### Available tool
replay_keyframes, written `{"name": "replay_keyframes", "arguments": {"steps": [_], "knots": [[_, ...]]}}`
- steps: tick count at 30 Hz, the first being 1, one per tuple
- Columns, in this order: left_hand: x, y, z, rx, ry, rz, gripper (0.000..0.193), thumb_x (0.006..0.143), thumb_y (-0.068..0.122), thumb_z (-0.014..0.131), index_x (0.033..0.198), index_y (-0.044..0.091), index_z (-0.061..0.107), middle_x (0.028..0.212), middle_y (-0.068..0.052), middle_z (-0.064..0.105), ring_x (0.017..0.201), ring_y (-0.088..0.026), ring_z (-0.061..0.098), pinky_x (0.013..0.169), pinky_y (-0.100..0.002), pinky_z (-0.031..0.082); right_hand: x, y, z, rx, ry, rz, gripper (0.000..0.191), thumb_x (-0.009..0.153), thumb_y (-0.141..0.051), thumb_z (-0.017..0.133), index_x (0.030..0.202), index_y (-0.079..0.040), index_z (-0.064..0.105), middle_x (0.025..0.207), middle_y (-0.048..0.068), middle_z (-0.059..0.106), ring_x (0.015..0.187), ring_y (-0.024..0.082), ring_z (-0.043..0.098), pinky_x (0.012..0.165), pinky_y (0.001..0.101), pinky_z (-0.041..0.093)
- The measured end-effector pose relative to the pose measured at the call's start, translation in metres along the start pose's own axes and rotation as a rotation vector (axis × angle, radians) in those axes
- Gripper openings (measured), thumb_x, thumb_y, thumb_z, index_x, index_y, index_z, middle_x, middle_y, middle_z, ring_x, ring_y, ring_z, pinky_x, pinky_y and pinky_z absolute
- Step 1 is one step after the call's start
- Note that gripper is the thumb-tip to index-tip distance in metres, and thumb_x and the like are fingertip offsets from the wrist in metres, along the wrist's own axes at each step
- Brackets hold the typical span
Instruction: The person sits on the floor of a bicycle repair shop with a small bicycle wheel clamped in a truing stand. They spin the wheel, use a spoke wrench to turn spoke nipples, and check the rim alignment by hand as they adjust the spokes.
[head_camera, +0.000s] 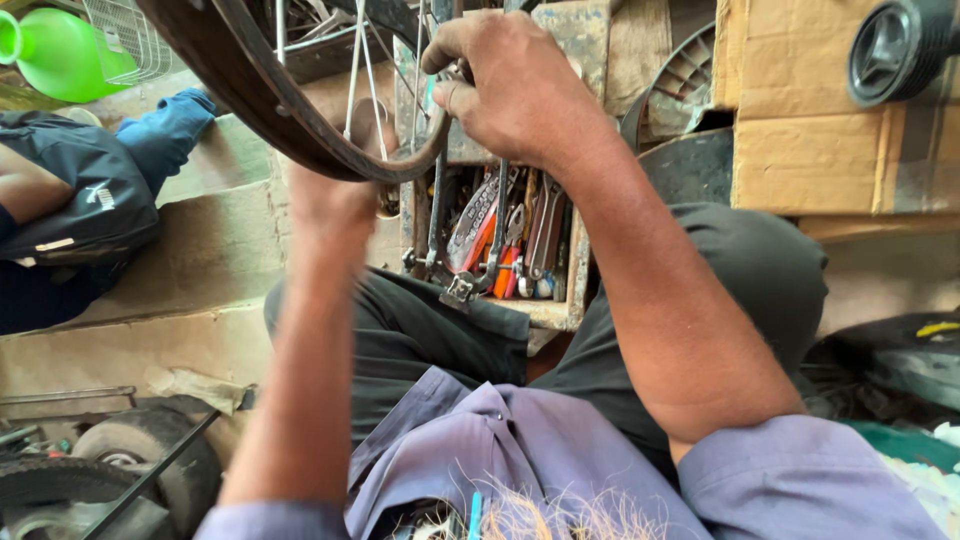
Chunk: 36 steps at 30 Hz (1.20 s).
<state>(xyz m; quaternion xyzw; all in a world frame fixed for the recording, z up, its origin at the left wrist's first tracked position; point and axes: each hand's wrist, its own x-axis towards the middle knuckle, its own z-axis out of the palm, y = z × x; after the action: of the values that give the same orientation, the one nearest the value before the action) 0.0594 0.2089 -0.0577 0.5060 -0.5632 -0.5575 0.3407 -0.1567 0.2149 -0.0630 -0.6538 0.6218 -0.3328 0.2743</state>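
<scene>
Rust-brown metal bicycle wheel rim (262, 95) with thin silver spokes (358, 62) fills the top of the head view, held up over the seated person's lap in dark trousers (420, 335). The right hand (515, 85) is curled shut over the rim's lower edge and the spoke ends there, thumb and forefinger pinched together on something small that I cannot make out from here. The left hand (335, 195) reaches up behind the rim; its fingers are hidden by the metal, so I cannot tell whether it grips or only steadies the wheel. Just below the rim, between the knees, stands an open wooden toolbox (545, 312) crammed with spanners and orange-handled pliers (480, 225), and a slim metal tool (495, 225) hangs down from under the right hand into it. To the side a blue-sleeved person (165, 130) with a dark bag sits near a green plastic watering can (60, 52); brown cardboard boxes (800, 110) and a grey fan housing (890, 45) stack up opposite, and old rubber tyres (140, 455) lie on the floor. As I judge it, the risk lies in the pinch: a slip there could send the right hand's fingers against the spokes, or let the rim drop onto the tools, since the wheel hangs on two hands with no stand under it.
</scene>
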Motion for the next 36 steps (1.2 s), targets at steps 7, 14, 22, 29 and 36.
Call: {"name": "replay_keyframes", "arguments": {"steps": [7,14,22,29,36], "knots": [[-0.033,-0.051,0.035,-0.878,0.094,-0.31,0.013,0.094,0.008,0.074,0.104,0.002,0.069,0.093,-0.006,0.07,0.078,-0.015,0.062,0.07,-0.031,0.053,0.001,-0.006,-0.004,0.05,-0.011,-0.04,0.024,0.086,-0.021,0.08,0.104,-0.005,0.078,0.1,0.016,0.074,0.096,0.032,0.07,0.085,0.0433,0.053],[-0.023,-0.051,0.055,-1.147,0.108,-0.37,0.016,0.091,0.007,0.074,0.105,0.007,0.066,0.088,-0.002,0.065,0.079,-0.015,0.061,0.074,-0.032,0.053,0.007,-0.01,-0.023,0.28,-0.298,0.07,0.026,0.087,-0.025,0.081,0.102,-0.004,0.08,0.081,0.004,0.076,0.073,0.01,0.067,0.067,0.0299,0.054],[-0.024,-0.043,0.059,-1.132,0.131,-0.346,0.019,0.092,0.009,0.075,0.109,0.005,0.067,0.091,-0.002,0.065,0.081,-0.014,0.06,0.076,-0.031,0.051,0.01,-0.016,-0.01,0.29,-0.252,0.135,0.03,0.083,-0.027,0.086,0.097,-0.001,0.08,0.079,0.004,0.076,0.073,0.011,0.067,0.067,0.0302,0.054],[-0.024,-0.04,0.061,-1.128,0.141,-0.331,0.021,0.094,0.008,0.075,0.113,0.005,0.067,0.09,0.001,0.062,0.079,-0.012,0.054,0.071,-0.029,0.048,0.011,-0.011,-0.006,0.321,-0.243,0.135,0.027,0.084,-0.024,0.086,0.097,-0.001,0.08,0.08,0.006,0.075,0.072,0.011,0.066,0.068,0.0302,0.055],[-0.026,-0.038,0.062,-1.122,0.169,-0.343,0.021,0.093,0.01,0.074,0.111,0.004,0.066,0.088,-0.001,0.061,0.077,-0.014,0.054,0.068,-0.03,0.047,0.011,-0.008,-0.007,0.35,-0.197,0.038,0.027,0.087,-0.024,0.086,0.096,0.001,0.078,0.082,0.003,0.072,0.073,0.01,0.066,0.066,0.0294,0.055]]}}
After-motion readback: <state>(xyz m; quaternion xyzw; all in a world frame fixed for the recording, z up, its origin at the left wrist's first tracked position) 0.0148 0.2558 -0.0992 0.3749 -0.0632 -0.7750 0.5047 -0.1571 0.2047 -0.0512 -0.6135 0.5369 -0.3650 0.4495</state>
